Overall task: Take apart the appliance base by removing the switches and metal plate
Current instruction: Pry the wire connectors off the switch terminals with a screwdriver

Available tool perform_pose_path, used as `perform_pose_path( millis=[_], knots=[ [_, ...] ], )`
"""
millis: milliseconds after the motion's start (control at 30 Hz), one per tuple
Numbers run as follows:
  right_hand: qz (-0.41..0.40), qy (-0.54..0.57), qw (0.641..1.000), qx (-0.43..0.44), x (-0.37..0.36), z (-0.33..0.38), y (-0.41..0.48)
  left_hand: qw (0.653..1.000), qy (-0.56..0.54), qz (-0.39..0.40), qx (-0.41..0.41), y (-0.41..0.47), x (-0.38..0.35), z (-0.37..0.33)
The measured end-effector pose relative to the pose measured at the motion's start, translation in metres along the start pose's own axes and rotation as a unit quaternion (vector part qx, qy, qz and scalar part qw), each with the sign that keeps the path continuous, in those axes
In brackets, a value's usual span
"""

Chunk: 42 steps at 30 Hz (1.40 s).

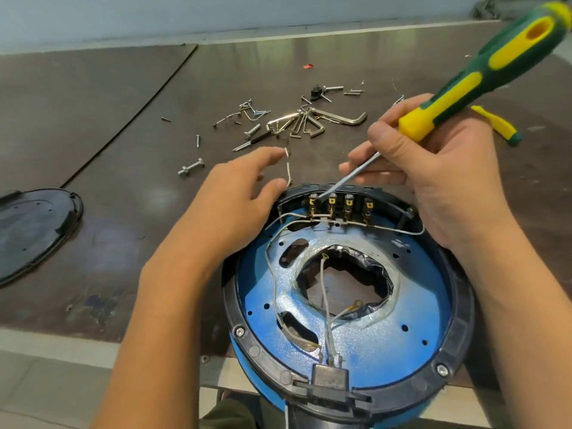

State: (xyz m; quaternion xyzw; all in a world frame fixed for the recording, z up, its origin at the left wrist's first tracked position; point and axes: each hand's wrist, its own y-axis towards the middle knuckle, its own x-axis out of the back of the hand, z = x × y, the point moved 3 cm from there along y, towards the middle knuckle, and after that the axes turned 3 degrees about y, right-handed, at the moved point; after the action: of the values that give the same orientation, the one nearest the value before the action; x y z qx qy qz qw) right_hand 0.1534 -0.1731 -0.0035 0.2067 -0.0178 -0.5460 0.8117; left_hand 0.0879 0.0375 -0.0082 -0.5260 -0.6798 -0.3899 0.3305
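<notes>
The blue round appliance base [411, 308] lies upside down at the table's near edge, inside a black rim. A row of brass-tabbed switches [340, 205] sits at its far rim, joined by white wires [272, 274]. A blue metal plate with a ragged central hole fills the base. My right hand [439, 178] grips a green-and-yellow screwdriver [483, 78] whose tip touches the leftmost switch. My left hand [235, 193] rests on the base's far left rim, pinching a loose white wire end [288, 168] between thumb and forefinger.
Loose screws, bolts and a set of hex keys [309, 122] lie scattered on the brown table behind the base. A black oval cover [31, 233] lies at the left. A second yellow-green tool [498, 125] lies behind my right hand.
</notes>
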Motion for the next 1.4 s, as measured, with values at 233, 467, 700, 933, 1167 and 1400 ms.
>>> perform_pose_path(
  millis=[233,467,700,933,1167,1400],
  knots=[
    [0.051,-0.052,0.997,0.028,-0.005,0.000,-0.003,0.998,-0.017,0.050,-0.023,-0.002,-0.002,-0.006],
    [0.112,-0.149,0.975,0.117,-0.008,0.006,-0.005,0.998,0.018,0.050,-0.039,-0.001,-0.005,-0.020],
    [0.176,-0.258,0.940,0.140,-0.006,0.013,-0.012,0.995,0.056,0.065,-0.058,-0.001,-0.010,-0.022],
    [0.180,-0.237,0.951,0.081,-0.006,0.011,-0.016,0.991,0.063,0.090,-0.082,-0.001,-0.013,-0.023],
    [0.100,-0.136,0.985,0.021,-0.010,0.006,-0.012,0.991,0.056,0.094,-0.080,-0.001,-0.013,-0.023],
    [0.088,-0.121,0.988,-0.025,-0.011,0.007,-0.006,0.991,0.049,0.085,-0.086,-0.001,-0.013,-0.022]
  ],
)
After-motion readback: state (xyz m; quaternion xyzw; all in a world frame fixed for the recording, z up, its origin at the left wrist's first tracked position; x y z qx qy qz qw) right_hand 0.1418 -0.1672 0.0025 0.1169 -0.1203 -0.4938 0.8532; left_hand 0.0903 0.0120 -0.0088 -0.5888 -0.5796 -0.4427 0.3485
